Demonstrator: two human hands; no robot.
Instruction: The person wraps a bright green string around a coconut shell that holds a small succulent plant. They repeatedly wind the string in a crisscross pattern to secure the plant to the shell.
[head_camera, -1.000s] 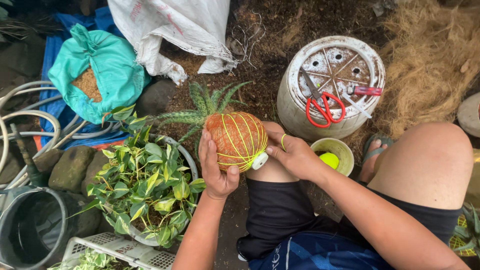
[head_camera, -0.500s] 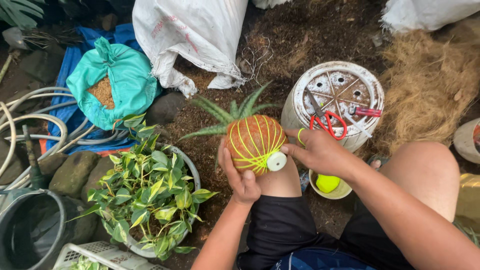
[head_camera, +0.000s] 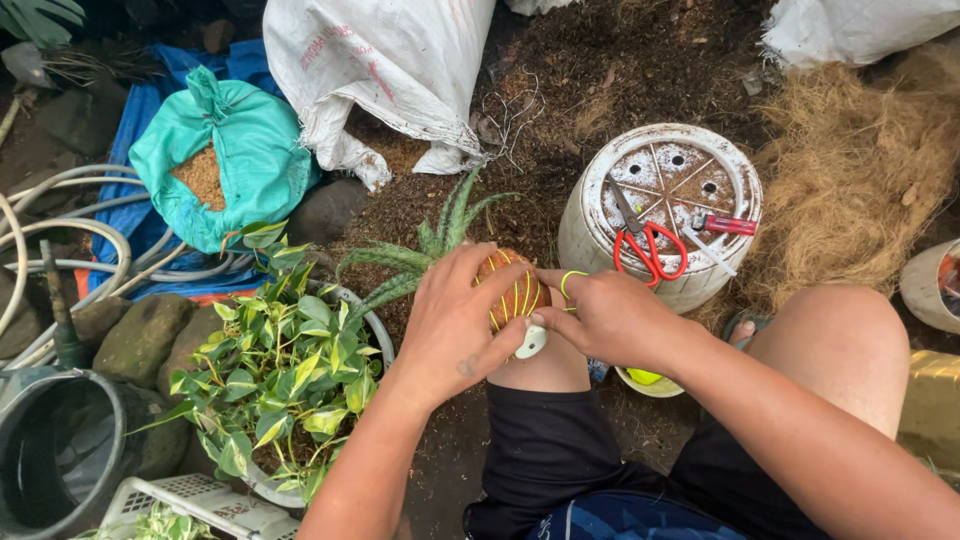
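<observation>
Both hands grip fibre ball (head_camera: 512, 290) tight: left hand (head_camera: 455, 335) cups, right hand (head_camera: 605, 318) pinches yellow string (head_camera: 571, 282); several wraps on, winding unfinished.

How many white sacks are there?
2. One white sack lies at the top middle, behind the spiky plant. Another white sack shows at the top right corner, partly cut off. More may lie out of view.

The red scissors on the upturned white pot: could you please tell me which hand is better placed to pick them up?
Probably the right hand: it sits just below the red scissors on the white pot, while the left hand cups the string-wrapped ball farther away.
</observation>
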